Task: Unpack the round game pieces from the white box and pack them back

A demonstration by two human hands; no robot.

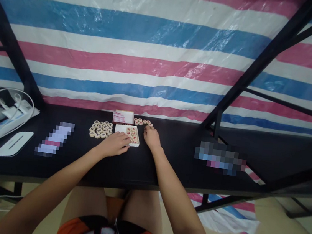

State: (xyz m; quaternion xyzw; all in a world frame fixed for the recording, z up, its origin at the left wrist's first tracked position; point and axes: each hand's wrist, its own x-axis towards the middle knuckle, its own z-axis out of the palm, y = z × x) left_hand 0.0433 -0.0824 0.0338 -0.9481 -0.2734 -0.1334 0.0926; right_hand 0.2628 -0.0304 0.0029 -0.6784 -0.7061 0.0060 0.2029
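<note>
Hands first: left hand [115, 144] rests loosely at the white box's [128, 134] near edge, nothing gripped afaict; right hand [151, 137] fingers down beside it, can't tell if it pinches a piece. Few red pieces boxed, approx two dozen discs [101, 129] left of it plus a short row [143, 122] behind. Black table [143, 169], striped tarp [153, 54] backdrop.

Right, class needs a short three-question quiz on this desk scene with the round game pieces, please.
1. True or false: the left hand rests at the white box of pieces.
2. Which group lies nearest the right hand: A, the big cluster of round pieces; B, the small row of pieces?
3. Fill in: the pink-and-white lid lies ____ the white box, toward the striped tarp.

Key: 1 true; 2 B; 3 behind.
</note>
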